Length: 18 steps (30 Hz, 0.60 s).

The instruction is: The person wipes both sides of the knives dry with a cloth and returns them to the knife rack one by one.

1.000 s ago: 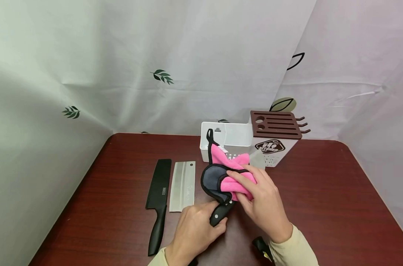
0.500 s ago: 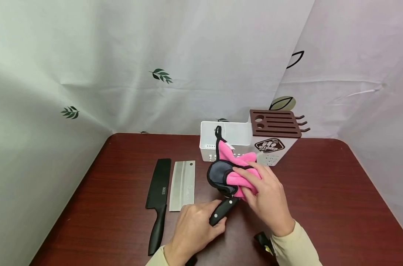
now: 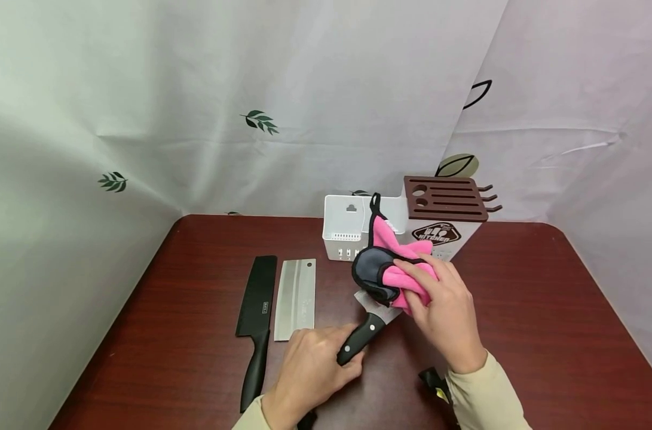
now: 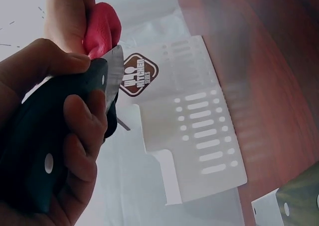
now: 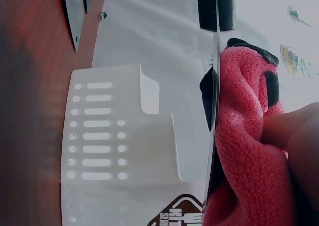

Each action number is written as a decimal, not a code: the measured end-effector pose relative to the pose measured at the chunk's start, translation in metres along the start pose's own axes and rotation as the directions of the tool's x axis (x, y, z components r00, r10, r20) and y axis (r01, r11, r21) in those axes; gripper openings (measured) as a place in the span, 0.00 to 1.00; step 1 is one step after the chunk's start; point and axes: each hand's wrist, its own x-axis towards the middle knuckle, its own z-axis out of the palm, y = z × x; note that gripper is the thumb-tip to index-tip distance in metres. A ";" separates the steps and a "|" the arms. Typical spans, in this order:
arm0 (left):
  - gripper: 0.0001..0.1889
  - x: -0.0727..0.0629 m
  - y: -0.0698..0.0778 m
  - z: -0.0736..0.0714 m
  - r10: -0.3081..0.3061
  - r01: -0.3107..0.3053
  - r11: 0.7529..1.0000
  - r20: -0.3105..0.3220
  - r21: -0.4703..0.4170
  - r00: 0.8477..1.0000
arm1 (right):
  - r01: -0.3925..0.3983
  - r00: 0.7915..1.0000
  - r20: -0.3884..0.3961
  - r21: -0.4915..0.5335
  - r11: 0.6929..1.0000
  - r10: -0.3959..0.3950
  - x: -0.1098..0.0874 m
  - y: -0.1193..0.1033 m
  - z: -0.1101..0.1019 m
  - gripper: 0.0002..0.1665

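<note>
In the head view my left hand (image 3: 312,373) grips the black riveted handle of a kitchen knife (image 3: 360,339) over the front middle of the table. My right hand (image 3: 446,304) pinches a pink cloth (image 3: 392,280) with grey patches and black edging, folded round the blade. Bare metal shows between handle and cloth; the cloth hides much of the blade. Curled fingers wrap the knife handle (image 4: 35,131) in the left wrist view. From the right wrist, the blade (image 5: 216,86) appears nearly edge-on, with the plush cloth (image 5: 244,106) against it.
A black knife (image 3: 254,304) and a metal cleaver (image 3: 295,298) lie at the left of the table (image 3: 159,334). A white knife holder with brown slotted top (image 3: 446,200) stands at the back. A black object with a yellow mark (image 3: 433,382) lies beside the right sleeve.
My right hand has moved the cloth up and right along the blade, away from the handle, baring metal near the handle. My left hand has stayed nearly in place.
</note>
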 end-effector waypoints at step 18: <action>0.14 0.000 -0.006 -0.006 0.022 -0.022 0.999 -0.018 -0.025 1.000 | -0.019 0.998 -0.056 -0.035 0.999 0.017 0.000 0.009 -0.007 0.25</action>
